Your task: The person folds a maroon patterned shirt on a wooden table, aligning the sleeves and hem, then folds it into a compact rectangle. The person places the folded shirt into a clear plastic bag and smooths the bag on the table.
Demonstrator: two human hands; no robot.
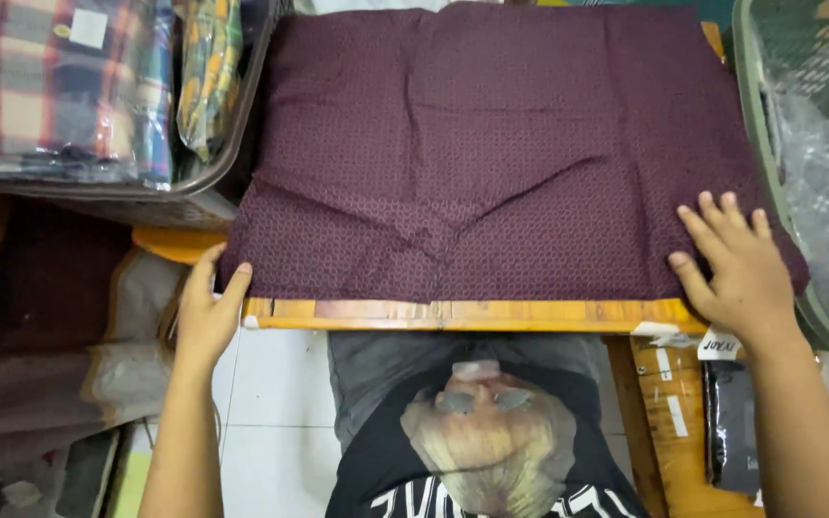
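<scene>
A dark maroon patterned cloth [491, 144] lies spread flat over a wooden board [462, 314], with soft creases near its middle. My left hand [208, 312] is at the cloth's near left corner, thumb and fingers curled around the edge of cloth and board. My right hand [736, 269] rests palm down, fingers spread, on the cloth's near right corner.
A dark basket [184, 192] at the upper left holds plastic-wrapped plaid fabrics [59, 86]. A green mesh basket [769, 173] with clear plastic bags stands at the right. Folded cloths [40, 317] lie at the left. A wooden surface [674, 422] with a black object sits lower right. White tile floor shows below.
</scene>
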